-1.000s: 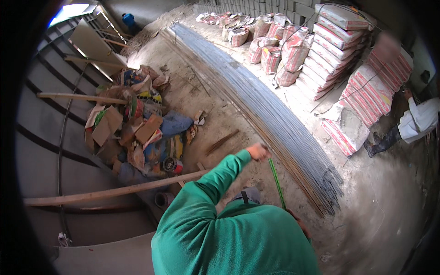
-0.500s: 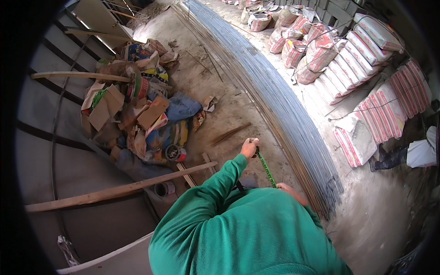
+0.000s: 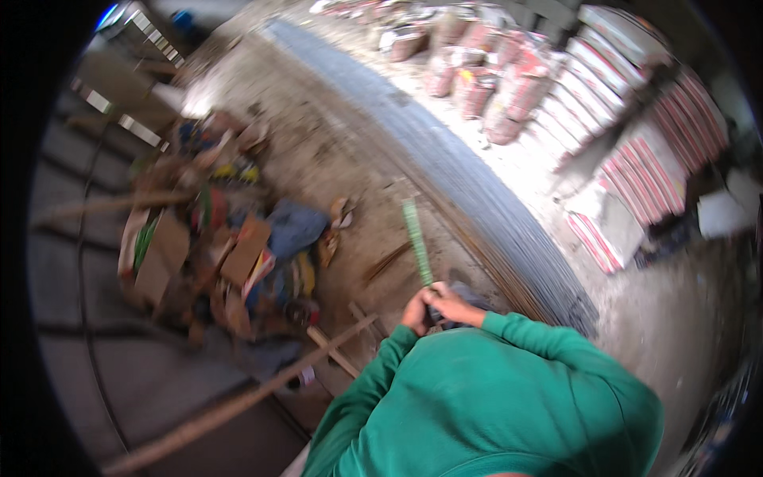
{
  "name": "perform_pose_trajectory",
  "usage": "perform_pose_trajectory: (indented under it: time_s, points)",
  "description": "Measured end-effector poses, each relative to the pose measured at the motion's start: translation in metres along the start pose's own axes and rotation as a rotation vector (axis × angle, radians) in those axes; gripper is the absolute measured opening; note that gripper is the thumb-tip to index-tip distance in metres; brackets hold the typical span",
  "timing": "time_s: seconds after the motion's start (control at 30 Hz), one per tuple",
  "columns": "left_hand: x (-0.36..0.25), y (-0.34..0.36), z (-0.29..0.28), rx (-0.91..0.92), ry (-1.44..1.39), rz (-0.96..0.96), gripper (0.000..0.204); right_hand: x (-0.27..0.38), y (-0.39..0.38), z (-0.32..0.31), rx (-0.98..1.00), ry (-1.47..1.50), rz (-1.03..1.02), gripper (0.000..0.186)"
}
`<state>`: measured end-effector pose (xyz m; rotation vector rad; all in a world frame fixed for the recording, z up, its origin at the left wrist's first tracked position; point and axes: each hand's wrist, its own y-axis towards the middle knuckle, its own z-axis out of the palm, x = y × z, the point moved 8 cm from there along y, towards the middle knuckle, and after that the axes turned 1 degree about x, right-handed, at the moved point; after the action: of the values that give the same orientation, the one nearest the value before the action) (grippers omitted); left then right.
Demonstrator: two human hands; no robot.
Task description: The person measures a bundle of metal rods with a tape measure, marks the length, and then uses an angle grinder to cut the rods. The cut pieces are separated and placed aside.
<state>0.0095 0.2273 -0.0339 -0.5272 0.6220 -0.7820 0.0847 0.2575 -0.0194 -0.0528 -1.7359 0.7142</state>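
Tape point(image 3: 417, 242): a green strip rising out of the grip and reaching ahead of it, the far end free of either hand.
Handling: we judge it light and springy, fairly stiff along its length but likely to buckle if bent sharply; its smooth faces may slip and its thin edges may bite.
Hold: we favour the lower end, at the grip, pinching flat faces rather than edges.
Left hand point(image 3: 415, 312): closed at the strip's lower end, against the right.
Right hand point(image 3: 455, 305): clasping that same end, touching the left; what the palms hide, we cannot tell.
Open bags point(image 3: 473, 91): well ahead of the grip, bulging; we cannot make out their contents.
Stacked sacks point(image 3: 644, 179): well right of the grip, contents hidden from us.
Carton point(image 3: 163, 258): well left of the grip, its inside unclear.
Tin point(image 3: 300, 312): nearer on that side, too blurred to see into.
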Motion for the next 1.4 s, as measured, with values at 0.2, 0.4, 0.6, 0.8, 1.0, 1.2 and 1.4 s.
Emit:
perform_pose_trajectory:
  time_s: [0.2, 0.4, 0.6, 0.8, 1.0, 1.2, 1.4]
  points:
    - [-0.07, 0.03, -0.037, -0.02, -0.051, 0.031, 0.039, 0.042, 0.074, 0.02, 0.105, -0.579, -0.271, 0.063]
    - [-0.161, 0.029, -0.082, -0.153, -0.12, 0.203, 0.019, 0.096, 0.16, -0.013, 0.135, -0.272, -0.35, 0.051]
    - [-0.24, 0.009, -0.118, -0.305, -0.149, 0.142, 0.022, 0.055, 0.264, -0.095, 0.004, -0.111, 0.051, 0.041]
    - [-0.317, 0.014, -0.094, -0.281, -0.08, 0.033, 0.02, 0.006, 0.294, -0.189, -0.279, -0.035, 0.239, 0.042]
    - [-0.416, 0.054, -0.087, -0.243, -0.03, 0.088, 0.02, -0.128, 0.25, -0.211, -0.5, 0.145, 0.713, 0.057]
    - [-0.518, 0.13, -0.129, -0.097, 0.038, -0.055, 0.026, -0.189, 0.203, -0.149, -0.59, 0.411, 0.912, 0.052]
    - [-0.644, 0.174, -0.172, -0.131, 0.14, -0.127, 0.024, -0.127, 0.241, -0.047, -0.73, 0.477, 0.895, 0.038]
